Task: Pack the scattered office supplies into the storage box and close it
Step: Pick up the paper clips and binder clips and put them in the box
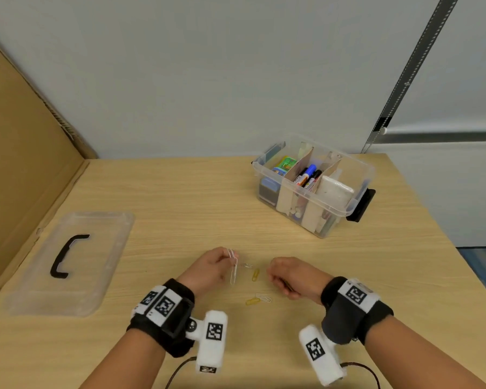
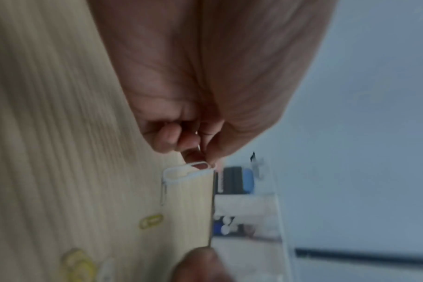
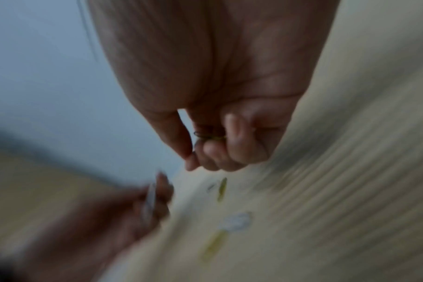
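Note:
My left hand (image 1: 216,265) pinches white paper clips (image 1: 233,266) that dangle from its fingertips just above the table; the left wrist view shows a white clip (image 2: 186,173) at the fingertips. My right hand (image 1: 288,276) is curled, and the right wrist view shows small clips (image 3: 209,135) held inside its fingers. Loose on the table between the hands lie a grey clip (image 1: 247,265), a yellow clip (image 1: 255,275), another yellow clip (image 1: 252,301) and a white clip (image 1: 264,298). The clear storage box (image 1: 314,186) stands open at the back right.
The box holds markers (image 1: 309,175), a white block (image 1: 335,190) and other supplies between cardboard dividers. Its clear lid (image 1: 70,262) with a black handle lies flat at the left. A cardboard sheet (image 1: 20,153) leans along the left edge.

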{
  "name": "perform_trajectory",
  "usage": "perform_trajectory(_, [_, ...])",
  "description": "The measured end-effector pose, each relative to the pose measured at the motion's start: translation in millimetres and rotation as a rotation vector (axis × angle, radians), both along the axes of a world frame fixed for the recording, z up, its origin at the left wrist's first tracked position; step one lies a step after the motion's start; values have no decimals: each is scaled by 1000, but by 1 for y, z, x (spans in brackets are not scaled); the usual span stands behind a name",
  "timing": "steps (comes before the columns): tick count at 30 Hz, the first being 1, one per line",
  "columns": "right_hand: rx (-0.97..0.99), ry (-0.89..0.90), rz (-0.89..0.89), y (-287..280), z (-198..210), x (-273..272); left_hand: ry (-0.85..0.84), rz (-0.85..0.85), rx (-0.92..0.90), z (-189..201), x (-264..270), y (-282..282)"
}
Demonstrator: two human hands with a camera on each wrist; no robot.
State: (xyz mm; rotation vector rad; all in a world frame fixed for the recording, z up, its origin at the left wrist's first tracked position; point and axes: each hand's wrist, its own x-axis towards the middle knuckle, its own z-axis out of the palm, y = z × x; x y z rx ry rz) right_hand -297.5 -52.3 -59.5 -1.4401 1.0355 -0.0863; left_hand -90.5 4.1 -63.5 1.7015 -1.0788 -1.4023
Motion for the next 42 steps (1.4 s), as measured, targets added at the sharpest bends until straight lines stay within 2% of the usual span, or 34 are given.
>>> perform_trajectory(2, [-297, 220, 198, 8, -5, 5, 376, 193, 52, 3, 5, 0])
perform_trajectory(5, [-498, 399, 373, 21, -11, 15, 678, 335, 97, 4, 8, 0])
perform_trajectory(8, [-638, 466, 421, 26, -16, 24, 817, 399, 139, 2, 8, 0])
perform_trajectory(12, [-740, 586, 499, 25, -15, 28, 834, 366, 140, -1, 9, -1])
perform_trajectory(15, [-662, 487, 373, 14, -10, 19, 633, 273, 138, 0, 9, -3])
perform_trajectory(17, [-453, 302, 175, 3, -11, 10, 401, 209, 118, 1, 6, -5])
perform_trajectory(20, [129, -178, -253, -4, -12, 0, -207, -24, -50, -2, 3, -10])
perform_trajectory(21, [289, -311, -335, -4, -10, -1, -404, -119, -114, -4, 2, -13])
perform_trajectory(23, [412, -415, -377, -3, -6, 1, -663, -279, -143, -4, -2, -17])
perform_trajectory(25, [342, -351, -314, -1, -4, 7, -765, -408, -143, -4, -7, -20])
perform_trajectory(26, [218, -261, -225, 0, -5, 10, -777, -442, -145, -4, -9, -23])
perform_trajectory(29, [-338, 118, 254, 10, -4, 18, -824, -480, -176, 0, -12, -30])
perform_trajectory(32, [-660, 362, 641, 18, -2, 24, -865, -510, -171, 1, -13, -32])
perform_trajectory(34, [-745, 417, 710, 17, -3, 27, -854, -500, -140, 0, -14, -32])
perform_trajectory(40, [-914, 448, 714, 18, -8, 30, -780, -517, -54, -2, -14, -31])
perform_trajectory(42, [-876, 429, 651, 16, -11, 26, -775, -532, -59, -2, -13, -29])
